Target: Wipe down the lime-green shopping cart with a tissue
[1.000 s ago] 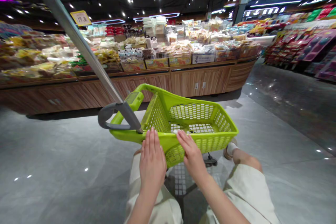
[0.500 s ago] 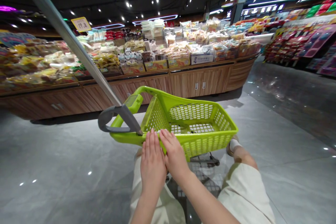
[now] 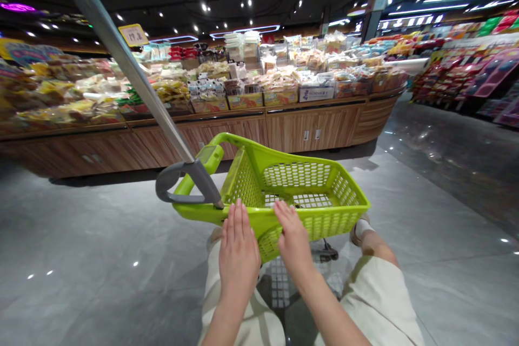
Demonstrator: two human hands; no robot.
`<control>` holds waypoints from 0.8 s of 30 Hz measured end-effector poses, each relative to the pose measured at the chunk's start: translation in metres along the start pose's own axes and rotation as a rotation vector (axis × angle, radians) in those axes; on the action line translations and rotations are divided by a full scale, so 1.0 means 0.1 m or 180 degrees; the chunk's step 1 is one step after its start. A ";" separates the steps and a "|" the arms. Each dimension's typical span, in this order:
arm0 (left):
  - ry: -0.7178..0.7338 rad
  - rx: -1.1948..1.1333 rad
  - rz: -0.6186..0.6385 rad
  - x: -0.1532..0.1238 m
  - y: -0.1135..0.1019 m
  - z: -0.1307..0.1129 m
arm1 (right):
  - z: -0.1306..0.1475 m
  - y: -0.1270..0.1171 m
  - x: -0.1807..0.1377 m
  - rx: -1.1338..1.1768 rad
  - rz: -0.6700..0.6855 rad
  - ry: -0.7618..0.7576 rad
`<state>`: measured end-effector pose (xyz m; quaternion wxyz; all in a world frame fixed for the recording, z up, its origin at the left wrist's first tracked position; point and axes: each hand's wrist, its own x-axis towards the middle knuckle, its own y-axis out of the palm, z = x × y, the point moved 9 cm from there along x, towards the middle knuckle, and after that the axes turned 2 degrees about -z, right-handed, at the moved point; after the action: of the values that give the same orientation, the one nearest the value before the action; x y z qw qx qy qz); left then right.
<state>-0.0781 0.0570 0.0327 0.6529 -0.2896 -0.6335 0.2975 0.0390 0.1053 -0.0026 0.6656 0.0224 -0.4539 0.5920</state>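
The cart stands at the centre, with its near rim facing the person; counting from it, the left grip lies at 7 o'clock and the right grip at 5, apart, with part of the green wall showing between them. Both are released, fingers straight and together around nothing, tips at the near rim; I cannot tell whether they press on it. At 9 o'clock a grey loop sits by the cart's handle, and from it a pole slants up towards 11, crossing in front of the counter and hiding part of its goods. That wooden counter spreads from 10 to 1 o'clock beyond the cart, piled with packets, a white box at 1 and a price sign at 11. Racks stand farther off at 2. Closer in, a wire shelf shows at 6, a wheel at 4, and pale shorts flank them, with a shoe just past 3, beside the cart, on the grey floor
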 end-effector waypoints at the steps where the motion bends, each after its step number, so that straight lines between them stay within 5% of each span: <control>1: 0.0038 0.0033 0.0007 0.00 0.00 0.00 | 0.23 0.14 0.06 0.0148 0.0164 -0.0176; 4: 0.0087 0.0087 0.0037 -0.02 -0.01 0.02 | 0.63 0.35 0.16 0.0364 0.0371 -0.0397; 6: 0.0041 0.0084 0.0050 -0.03 -0.02 0.04 | 0.60 0.34 0.12 0.0363 0.0411 -0.0450; 9: -0.0022 0.0060 0.0074 -0.04 -0.01 0.05 | 0.15 0.10 -0.04 0.0133 0.0352 -0.0387; 14: -0.0140 -0.0057 0.0047 -0.04 -0.05 0.07 | -0.95 -0.65 -0.30 -0.0504 -0.0024 0.0024; 17: -0.0276 -0.0102 -0.0021 -0.02 -0.10 0.00 | -1.31 -0.94 -0.32 -0.0848 -0.0276 0.0295; 19: -0.0207 -0.0150 0.0053 0.01 -0.05 -0.17 | -1.31 -0.93 -0.29 -0.0990 -0.0387 0.0408; 24: 0.0598 -0.0517 0.0516 0.09 0.38 -1.04 | -0.81 -0.46 -0.20 -0.0659 -0.0011 -0.0009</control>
<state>0.0250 0.0885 0.0064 0.6575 -0.4183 -0.5661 0.2687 0.1251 0.1220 -0.0394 0.6647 -0.0449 -0.5136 0.5407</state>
